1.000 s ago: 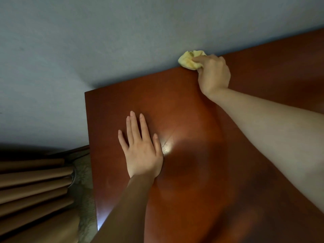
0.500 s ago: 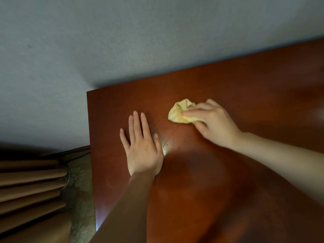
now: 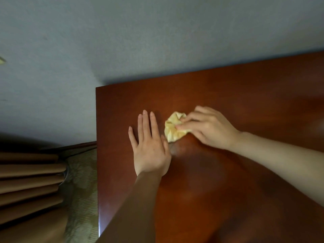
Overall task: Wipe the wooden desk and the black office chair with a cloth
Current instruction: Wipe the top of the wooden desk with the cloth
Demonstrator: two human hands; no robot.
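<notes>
Cloth point(image 3: 174, 128), yellow, crumpled into 1 wad, on desk point(image 3: 236, 95) top, toward its left part, between the 2 hands. Pinched by right hand point(image 3: 213, 128): thumb and index finger curled onto wad, other fingers bent behind. Right side of cloth hidden under those fingers. Right hand outline slightly blurred. Lower end of cloth touching or just beside left thumb, cannot tell which.

Left hand point(image 3: 150, 149) flat on wood, palm down, 4 fingers straight and close together, pointing toward wall point(image 3: 140, 41), thumb out to the right, holding nothing.

Right forearm point(image 3: 280, 163) bare, cut off by right frame edge. Left forearm point(image 3: 126, 207) in deep shadow, cut off by bottom edge.

Desk reddish-brown, glossy, back edge against grey wall, back-left corner visible, right and near parts cut off by frame. Heavy shadow over near part, surface detail hard to make out.

Left of desk: brown pleated curtain point(image 3: 28, 183) and patterned greenish carpet point(image 3: 82, 181), both dim and partly cut off. Small pale scrap point(image 3: 2, 60) at far left frame edge, not identifiable.
</notes>
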